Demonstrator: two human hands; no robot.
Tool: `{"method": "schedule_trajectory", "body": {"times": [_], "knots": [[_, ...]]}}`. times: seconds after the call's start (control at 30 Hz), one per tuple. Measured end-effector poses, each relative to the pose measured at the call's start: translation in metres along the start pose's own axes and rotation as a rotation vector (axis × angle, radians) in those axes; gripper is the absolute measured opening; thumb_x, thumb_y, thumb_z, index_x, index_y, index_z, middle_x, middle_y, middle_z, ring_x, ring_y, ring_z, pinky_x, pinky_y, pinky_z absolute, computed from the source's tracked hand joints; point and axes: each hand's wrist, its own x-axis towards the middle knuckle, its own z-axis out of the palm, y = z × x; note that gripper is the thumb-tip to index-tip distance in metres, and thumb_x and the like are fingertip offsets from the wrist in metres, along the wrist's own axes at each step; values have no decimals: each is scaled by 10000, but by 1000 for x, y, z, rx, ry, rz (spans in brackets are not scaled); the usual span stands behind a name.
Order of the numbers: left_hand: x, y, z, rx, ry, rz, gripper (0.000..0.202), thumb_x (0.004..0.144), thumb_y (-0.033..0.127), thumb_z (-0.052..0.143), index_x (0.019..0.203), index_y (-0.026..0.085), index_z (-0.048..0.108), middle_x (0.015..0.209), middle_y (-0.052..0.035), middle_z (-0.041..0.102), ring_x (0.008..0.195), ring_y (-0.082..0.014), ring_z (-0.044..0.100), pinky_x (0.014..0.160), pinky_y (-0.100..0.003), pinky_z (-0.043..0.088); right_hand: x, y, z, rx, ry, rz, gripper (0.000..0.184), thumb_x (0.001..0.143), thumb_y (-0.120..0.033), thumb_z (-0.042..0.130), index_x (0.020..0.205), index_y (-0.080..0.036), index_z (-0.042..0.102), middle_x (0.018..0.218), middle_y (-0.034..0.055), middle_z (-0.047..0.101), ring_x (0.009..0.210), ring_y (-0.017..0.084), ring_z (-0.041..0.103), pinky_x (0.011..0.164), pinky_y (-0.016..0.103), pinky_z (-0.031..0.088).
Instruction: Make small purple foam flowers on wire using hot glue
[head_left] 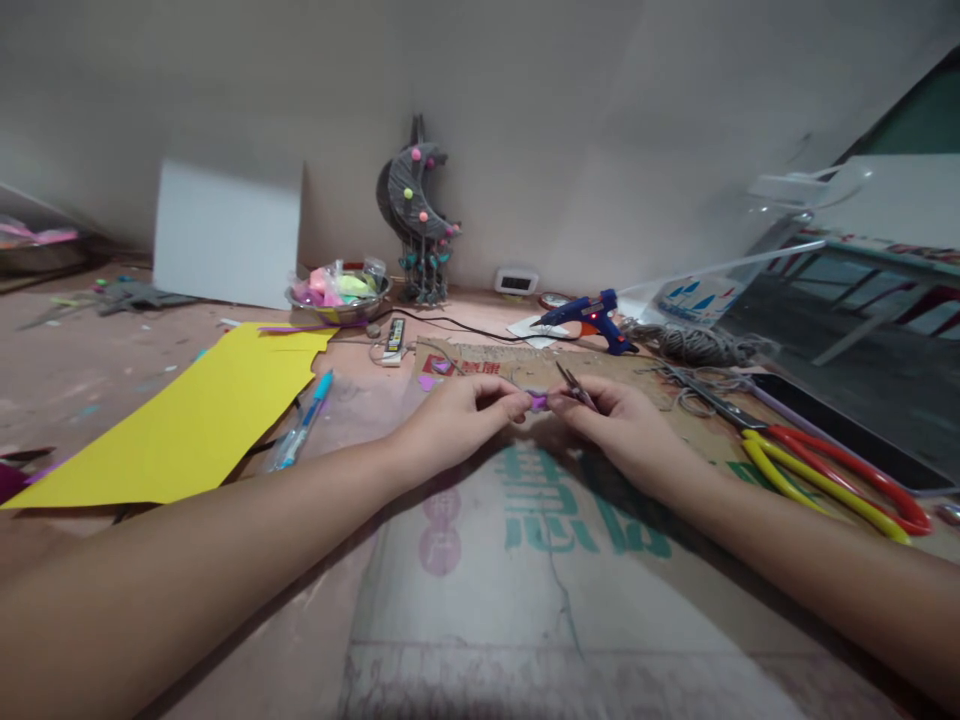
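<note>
Between my fingertips, above the cardboard sheet (465,610), is a small purple piece (538,402) with a bit of grey beside it. My left hand (480,410) pinches its left end between thumb and forefinger. From the other side, my right hand (611,415) grips it the same way, fingers closed. A slim pointed metal tool (571,382) also sticks up out of my right hand; its handle is hidden by the fingers, so its exact kind is unclear. Loose purple scraps (429,383) lie on the cardboard just beyond my left hand.
A blue glue gun (592,315) with a red light stands behind my right hand, near grey yarn (694,343). Large scissors (817,465) and a phone (847,430) lie right. Yellow paper (187,420) and a pen (304,420) lie left. A moon ornament (409,195) stands behind.
</note>
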Motion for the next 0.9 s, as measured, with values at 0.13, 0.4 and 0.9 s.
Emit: {"method": "schedule_trajectory", "body": {"times": [0.13,0.4,0.9], "knots": [[-2,1,1,24,-6,-24,260,806,389,529,797,152,635,745,-10,631,656,-115,538,600,-220,393,-2,0,2,-80,-23,-37,248,806,-415,544,745,-175,564,593,-26,507,509,93,461,460,204,358],[-2,3,1,14,-22,-22,249,827,356,483,743,155,603,683,11,592,627,-104,510,592,-216,375,-1,-2,2,-110,-12,-40,263,810,-426,537,758,-169,564,601,-26,498,500,88,447,452,203,352],[0,4,0,-51,55,-67,207,785,353,531,728,158,569,631,17,570,585,-99,505,585,-222,391,1,3,-5,-226,49,-164,256,834,-428,514,829,-178,569,671,-2,560,575,126,523,494,230,404]]}}
